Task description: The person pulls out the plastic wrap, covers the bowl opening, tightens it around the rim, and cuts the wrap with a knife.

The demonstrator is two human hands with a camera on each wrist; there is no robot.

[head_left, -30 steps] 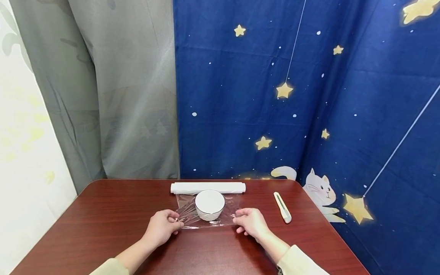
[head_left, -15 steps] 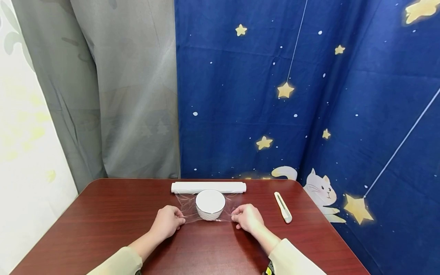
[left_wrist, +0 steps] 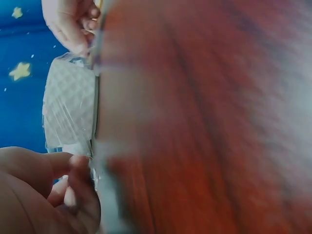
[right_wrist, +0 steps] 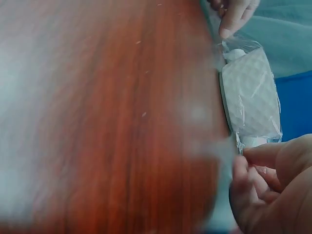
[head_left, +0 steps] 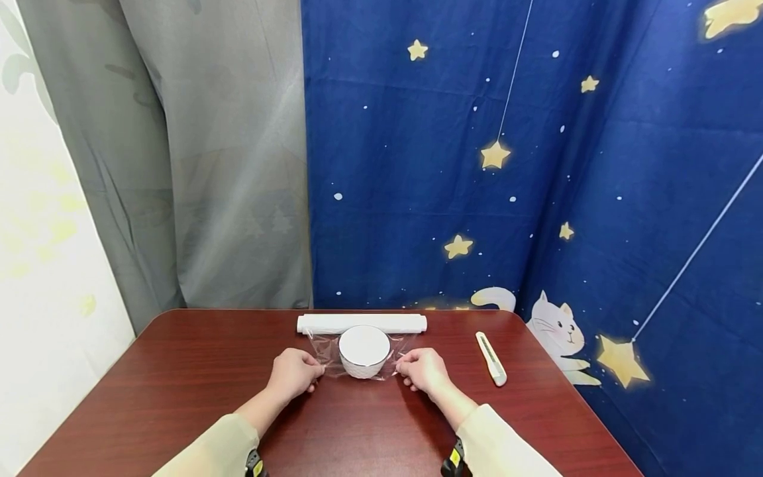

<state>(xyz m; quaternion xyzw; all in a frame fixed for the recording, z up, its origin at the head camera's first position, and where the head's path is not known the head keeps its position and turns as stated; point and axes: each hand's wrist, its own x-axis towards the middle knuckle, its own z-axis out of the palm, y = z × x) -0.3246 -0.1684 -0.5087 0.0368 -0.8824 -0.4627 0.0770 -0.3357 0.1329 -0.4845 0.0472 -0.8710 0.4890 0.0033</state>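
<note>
A white bowl (head_left: 363, 352) with a quilted outer wall and a thin dark rim stands mid-table. Clear cling film (head_left: 325, 343) reaches from the white roll (head_left: 361, 323) behind and spreads on both sides of the bowl. In both wrist views its wrinkles lie across the bowl's wall (left_wrist: 70, 105). My left hand (head_left: 295, 371) pinches the film's near left corner between thumb and fingers, just left of the bowl. On the other side, my right hand (head_left: 423, 368) pinches the near right corner the same way. The film's extent under the bowl is hidden.
A white utility knife (head_left: 491, 358) lies on the right of the reddish-brown table (head_left: 197, 377). Beyond the table's back edge hang a grey curtain (head_left: 238, 165) and a blue starred curtain (head_left: 405, 165).
Both hands have moved away from me and inward, nearer the bowl. The film's near edge, earlier stretched in front of the bowl, has come up close against it.
</note>
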